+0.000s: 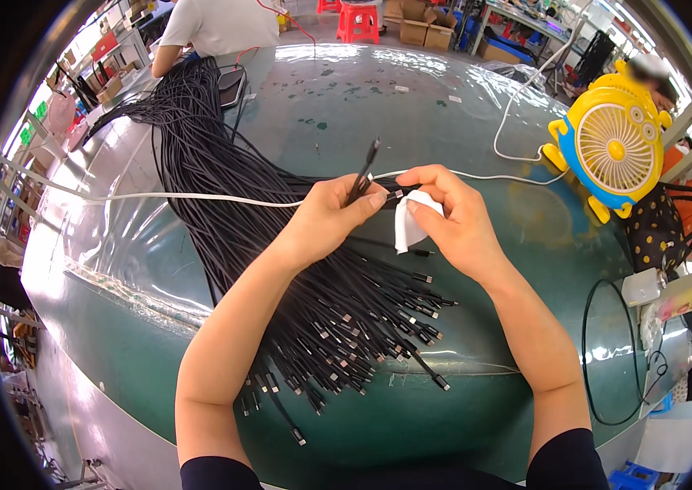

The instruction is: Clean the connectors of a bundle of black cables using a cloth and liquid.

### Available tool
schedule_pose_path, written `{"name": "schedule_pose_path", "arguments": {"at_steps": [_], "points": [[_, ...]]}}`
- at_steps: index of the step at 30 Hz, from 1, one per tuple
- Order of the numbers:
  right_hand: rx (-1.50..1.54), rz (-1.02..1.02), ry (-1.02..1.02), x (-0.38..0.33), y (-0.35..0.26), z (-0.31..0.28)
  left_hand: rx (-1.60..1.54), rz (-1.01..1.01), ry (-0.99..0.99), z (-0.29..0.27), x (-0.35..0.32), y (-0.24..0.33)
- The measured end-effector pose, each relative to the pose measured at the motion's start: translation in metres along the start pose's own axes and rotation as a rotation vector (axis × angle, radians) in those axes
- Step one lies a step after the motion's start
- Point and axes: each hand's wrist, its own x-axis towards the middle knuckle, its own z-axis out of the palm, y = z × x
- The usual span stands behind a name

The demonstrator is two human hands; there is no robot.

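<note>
We are looking down at a green table (444, 106) covered with a clear, glossy plastic sheet.

Left hand (331, 214): we are closing it around a thin black cable (364, 173), pinching it between thumb and fingers. The cable's plug end is sticking up and away from the fist, tilted toward the far side of the table.

Right hand (453, 216): we are curling it around a small white cloth (411, 222), the fingers pressing the cloth against the palm. The cloth is sitting just beside the left fingertips, close to the held cable; whether it is touching the cable we cannot tell.

Both hands are hovering above a large bundle of black cables (280, 269), which is fanning across the table from the far left toward us. The connector ends (362, 343) are spreading out loosely near the table's near edge, between our forearms.

A white cord (191, 197) is running across the table from the left and passing behind our hands, continuing right toward a yellow and blue desk fan (611, 143) standing at the right edge.

Another person in a white shirt (219, 24) is sitting at the far end of the table, at the head of the cable bundle. A red plastic stool (360, 20) is standing on the floor beyond.
</note>
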Motion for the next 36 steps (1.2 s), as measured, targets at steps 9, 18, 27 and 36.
{"name": "schedule_pose_path", "arguments": {"at_steps": [9, 18, 27, 36], "points": [[-0.257, 0.044, 0.006, 0.010, 0.012, -0.002, 0.326, 0.098, 0.082, 0.016, -0.005, 0.000], [-0.190, 0.100, -0.055, -0.015, 0.003, -0.006, 0.104, 0.134, 0.051, 0.008, 0.000, -0.015], [-0.114, 0.029, -0.300, -0.043, -0.013, -0.029, -0.150, 0.031, 0.073, -0.009, 0.007, -0.011], [-0.049, -0.040, 0.017, 0.013, 0.002, 0.008, -0.026, 0.013, 0.009, -0.009, 0.004, -0.009]]}}
